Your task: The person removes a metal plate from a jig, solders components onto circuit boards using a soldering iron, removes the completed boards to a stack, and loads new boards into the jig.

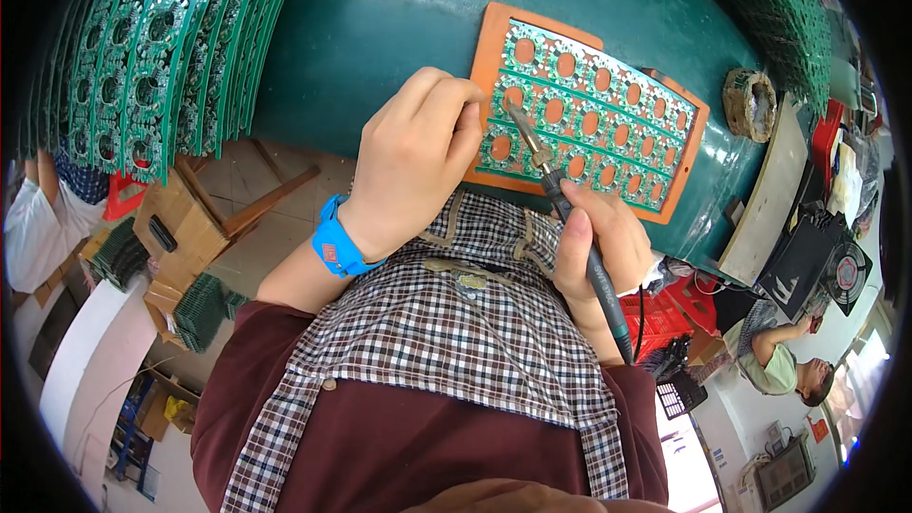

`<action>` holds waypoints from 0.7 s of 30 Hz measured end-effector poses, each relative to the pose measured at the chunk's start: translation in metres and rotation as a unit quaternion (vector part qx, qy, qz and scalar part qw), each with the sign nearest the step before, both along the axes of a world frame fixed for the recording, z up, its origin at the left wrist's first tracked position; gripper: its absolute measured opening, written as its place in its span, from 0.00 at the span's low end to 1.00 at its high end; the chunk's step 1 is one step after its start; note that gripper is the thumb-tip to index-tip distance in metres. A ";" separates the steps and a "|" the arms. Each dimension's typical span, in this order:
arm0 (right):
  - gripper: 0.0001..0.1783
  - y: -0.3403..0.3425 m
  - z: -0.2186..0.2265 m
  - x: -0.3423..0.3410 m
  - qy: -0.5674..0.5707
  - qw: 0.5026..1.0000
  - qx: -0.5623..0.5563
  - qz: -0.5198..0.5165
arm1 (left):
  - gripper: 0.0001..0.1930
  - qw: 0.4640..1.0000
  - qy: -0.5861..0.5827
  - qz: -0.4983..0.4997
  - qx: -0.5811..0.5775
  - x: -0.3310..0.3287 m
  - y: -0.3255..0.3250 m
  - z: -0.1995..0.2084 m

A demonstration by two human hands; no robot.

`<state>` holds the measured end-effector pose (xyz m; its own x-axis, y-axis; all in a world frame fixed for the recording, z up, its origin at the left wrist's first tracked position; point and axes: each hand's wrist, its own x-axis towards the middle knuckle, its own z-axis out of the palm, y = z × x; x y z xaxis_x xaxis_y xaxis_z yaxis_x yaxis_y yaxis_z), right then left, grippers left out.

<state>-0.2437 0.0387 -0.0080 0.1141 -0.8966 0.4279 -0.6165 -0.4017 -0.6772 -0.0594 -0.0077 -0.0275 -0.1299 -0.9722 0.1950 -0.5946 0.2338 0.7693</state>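
My right hand point(613, 242) grips a soldering iron point(551, 176) by its dark handle, with a cable trailing from its lower end. The metal tip points up and left, over the left part of a green circuit board panel point(573, 87) with rows of oval openings. This panel lies in an orange holding frame point(486, 38). Beside the frame's left edge, my left hand point(413, 157) is closed, thumb against curled fingers. Whatever it may pinch is too small or hidden to make out. A blue wristband point(340, 239) circles my left wrist.
Tall stacks of green circuit boards point(157, 47) stand at the left; more boards point(760, 5) are at the far right. A round brownish holder point(750, 104) sits right of the frame on the green table point(380, 28). Beyond are a black fan point(845, 271) and another person point(774, 356).
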 end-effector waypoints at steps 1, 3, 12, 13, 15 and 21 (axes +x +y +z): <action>0.07 -0.001 -0.001 0.001 -0.004 1.000 0.000 0.004 | 0.06 1.000 -0.002 0.000 0.001 0.000 -0.001 0.000; 0.08 -0.001 0.001 0.004 -0.001 1.000 -0.003 0.006 | 0.06 1.000 0.003 -0.011 0.003 0.002 0.000 0.002; 0.08 -0.002 0.004 0.001 0.000 1.000 0.000 -0.023 | 0.06 1.000 -0.012 -0.003 -0.024 0.011 -0.012 0.003; 0.08 -0.004 0.004 0.002 -0.008 0.999 0.009 -0.036 | 0.06 1.000 -0.008 0.009 -0.009 0.010 -0.015 0.003; 0.08 -0.009 0.003 0.004 -0.016 0.998 0.019 -0.052 | 0.06 1.000 -0.011 0.017 -0.014 0.008 -0.019 0.003; 0.07 -0.022 0.005 0.014 0.000 0.998 0.033 -0.045 | 0.06 0.999 -0.011 0.013 -0.033 0.001 -0.029 -0.003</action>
